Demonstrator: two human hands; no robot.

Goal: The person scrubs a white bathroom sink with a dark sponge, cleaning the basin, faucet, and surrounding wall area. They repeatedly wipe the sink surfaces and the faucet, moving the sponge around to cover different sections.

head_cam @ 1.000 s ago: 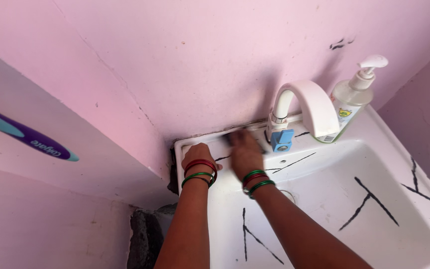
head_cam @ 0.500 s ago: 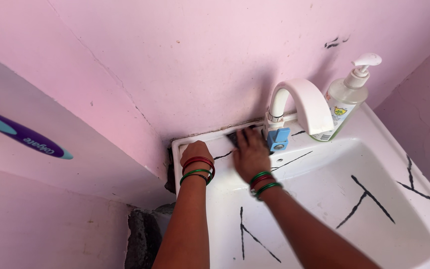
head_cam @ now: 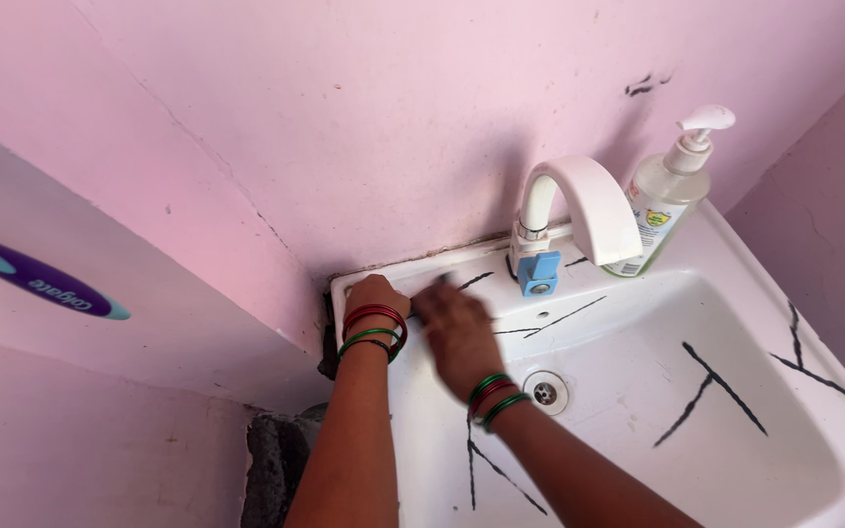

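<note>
- Both hands work the far-left ledge of the white ceramic sink (head_cam: 638, 391): left hand (head_cam: 376, 295) curled, gripping the corner; right hand (head_cam: 454, 328) blurred, flat on the rim over something dark, grip unclear.
- Black streaks cross the basin, unwiped.
- White curved plastic tap (head_cam: 579, 210), clear soap pump bottle (head_cam: 665, 200) stand right.

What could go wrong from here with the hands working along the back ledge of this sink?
1. The right hand is blurred, sweeping along the sink ledge toward the tap; it might knock the blue tap handle.
2. The soap pump bottle stands on the ledge beside the tap; a longer sweep could tip it into the basin.
3. The left hand rests at the sink's corner, where a dark gap shows against the wall; leaning hard there may strain the mounting.
</note>
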